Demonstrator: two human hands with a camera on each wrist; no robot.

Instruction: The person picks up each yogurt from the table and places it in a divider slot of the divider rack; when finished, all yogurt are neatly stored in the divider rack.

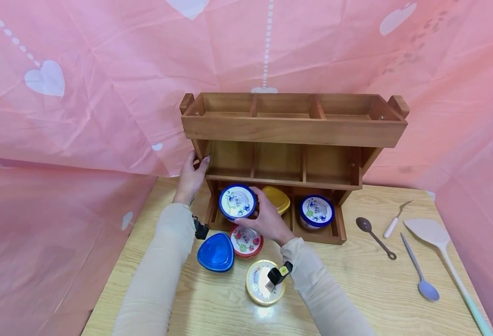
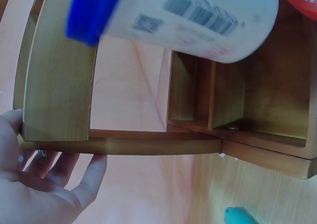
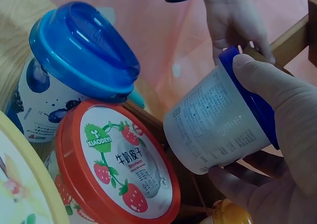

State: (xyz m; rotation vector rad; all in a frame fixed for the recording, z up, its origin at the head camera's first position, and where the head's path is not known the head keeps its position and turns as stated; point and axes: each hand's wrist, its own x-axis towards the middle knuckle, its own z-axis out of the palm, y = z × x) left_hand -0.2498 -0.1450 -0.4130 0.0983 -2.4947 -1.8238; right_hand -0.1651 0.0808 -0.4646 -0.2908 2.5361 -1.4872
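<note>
**Inspection note: left hand (image 1: 190, 179) on rack (image 1: 294, 130), right hand (image 1: 269, 217) on blueberry tub (image 1: 237, 202)**

The work surface is a pale wood-grain counter (image 1: 376, 298). Pink cloth (image 1: 103, 70) printed with white hearts hangs beyond both hands and down either side. The brown wooden rack stands in three tiers, its upper two rising beyond the right hand.

The hands are apart. The left grips the rack's left side; the right is clamped on the white, blue-rimmed blueberry tub, which is between the two hands, before the bottom tier's left part. Just beyond the right hand sits a yellow-lidded tub (image 1: 276, 198); to that hand's right, a second blue-rimmed tub (image 1: 316, 211) occupies the same tier.

Nearer the person than the right hand are a blue-lidded tub (image 1: 215, 252), a red-lidded tub (image 1: 246, 241) and a yellow-rimmed tub (image 1: 264, 282). Well to its right lie a brown spoon (image 1: 374, 235), a small white-handled tool (image 1: 395, 221), a grey spoon (image 1: 420, 270) and a white spatula (image 1: 428, 232).

The right hand partly covers the yellow-lidded tub. A wrist device (image 1: 280, 274) and glare obscure the yellow-rimmed lid. The left wrist view cuts off the held tub and a teal item (image 2: 239, 215), unidentifiable. Small print is illegible. Contact between held tub and rack cannot be determined.
</note>
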